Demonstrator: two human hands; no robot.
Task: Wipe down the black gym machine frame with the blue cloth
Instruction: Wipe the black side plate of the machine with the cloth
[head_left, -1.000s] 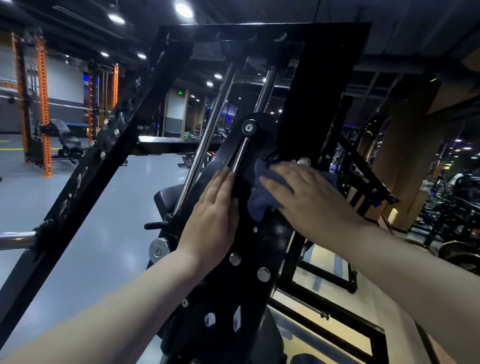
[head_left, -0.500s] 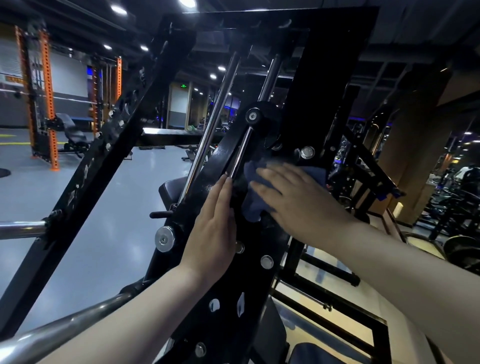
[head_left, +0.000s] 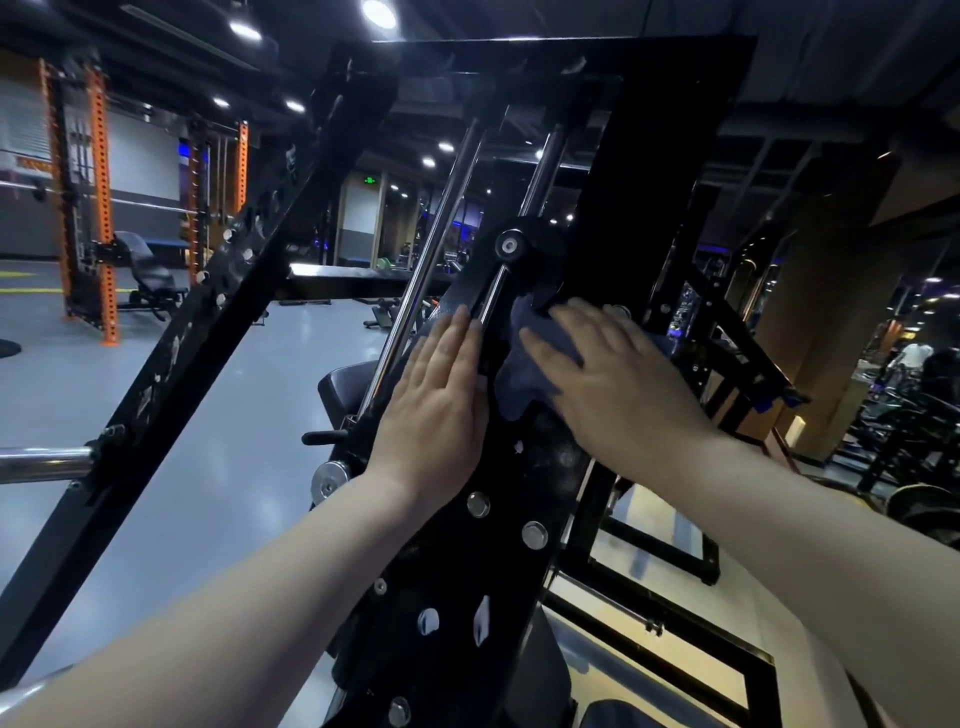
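Both hands flat on black frame (head_left: 498, 545), right hand (head_left: 618, 384) atop blue cloth (head_left: 524, 374)

Black gym machine frame (head_left: 493, 561): slanted upright plate, glossy, studded with silver bolts and oval slots. Blue cloth (head_left: 519, 379): dull navy, bunched, pressed against the frame's upper stretch.

Room is running dim. Ceiling spots (head_left: 379, 13) are blowing out to white blobs, and the grey floor (head_left: 218, 441) is picking up soft reflections of them. The frame (head_left: 649, 156) is reading near pure black, its detail drowning in shadow. Chrome rods (head_left: 428, 249) are throwing thin glare streaks; bolts (head_left: 534, 535) are glinting. The wide lens is bending straight lines toward the edges. The orange rack (head_left: 98, 208) is looking soft. The right-side background is sinking into murk. The yellow floor (head_left: 675, 649) is glowing warm.
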